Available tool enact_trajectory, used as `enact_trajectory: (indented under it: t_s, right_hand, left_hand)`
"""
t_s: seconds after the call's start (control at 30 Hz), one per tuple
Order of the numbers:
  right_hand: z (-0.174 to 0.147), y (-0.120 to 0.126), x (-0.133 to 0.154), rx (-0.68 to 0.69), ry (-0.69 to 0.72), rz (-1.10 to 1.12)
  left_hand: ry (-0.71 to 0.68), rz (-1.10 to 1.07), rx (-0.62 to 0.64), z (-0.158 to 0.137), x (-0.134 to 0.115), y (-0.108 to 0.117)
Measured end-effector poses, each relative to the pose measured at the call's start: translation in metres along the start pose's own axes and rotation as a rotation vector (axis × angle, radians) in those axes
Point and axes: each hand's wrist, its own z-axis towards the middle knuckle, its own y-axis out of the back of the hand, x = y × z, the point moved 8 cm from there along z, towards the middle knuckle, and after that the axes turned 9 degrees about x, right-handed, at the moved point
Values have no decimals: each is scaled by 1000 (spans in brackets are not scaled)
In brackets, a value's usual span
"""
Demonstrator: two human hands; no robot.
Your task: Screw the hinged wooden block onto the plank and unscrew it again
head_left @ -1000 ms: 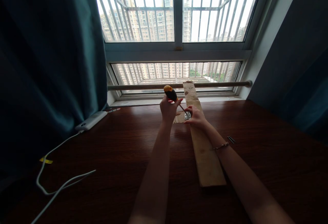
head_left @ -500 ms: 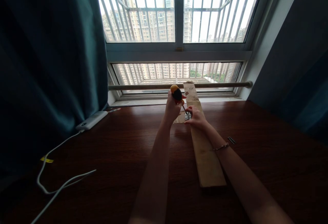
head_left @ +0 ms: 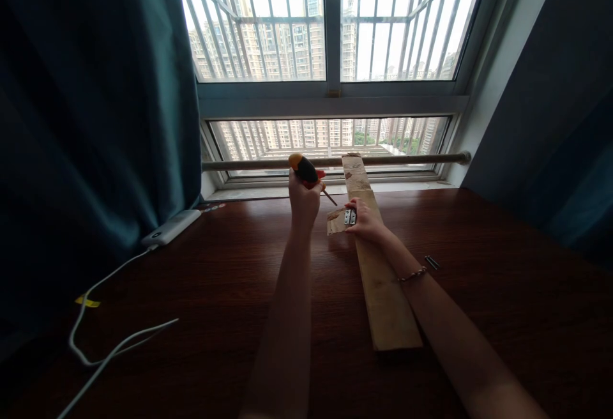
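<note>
My left hand (head_left: 304, 204) is wrapped round a screwdriver (head_left: 305, 170) with a black and yellow handle. Its shaft slants down to the right, the tip apart from a small metal hinge (head_left: 349, 216). The hinge lies at the joint of a short wood piece (head_left: 336, 221) and a long wooden board (head_left: 387, 304). My right hand (head_left: 368, 220) rests over the board, thumb and fingers closed about the hinge and holding it there. Part of the hinge is hidden by the fingers.
Two or so dark screws (head_left: 431, 262) lie on the brown table (head_left: 215, 329) to the right. A white power strip (head_left: 171, 227) with a white cable (head_left: 122, 345) is at the left. Behind the table runs a horizontal rail (head_left: 268, 164) before the window. A blue curtain (head_left: 96, 119) hangs left.
My left hand has drawn the screwdriver up and left, away from the hinge, so its tip now stands free. The right hand has stayed in place at the hinge.
</note>
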Motion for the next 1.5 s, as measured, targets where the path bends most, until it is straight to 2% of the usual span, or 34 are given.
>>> enact_trajectory:
  t_s: [0.27,0.4,0.57,0.7,0.8,1.33,1.5]
  right_hand:
    - [0,-4,1,22,36,-41]
    - [2,7,0,27,68,63]
    - [-9,36,-20,-74,38,145]
    - [-27,48,-28,-208,48,135]
    - [-34,48,-32,-278,19,122]
    - [-33,48,-32,-277,7,117]
    - [-33,47,-34,-275,2,120]
  left_hand:
    - [27,-40,4,0,9,-3]
    - [16,-99,45,-1,10,-12]
    - [9,-49,112,-5,12,-28]
    - [-4,-20,151,-9,15,-38]
    - [-9,-1,162,-9,17,-40]
    - [-25,46,168,-9,16,-42]
    - [-35,63,144,-9,9,-40]
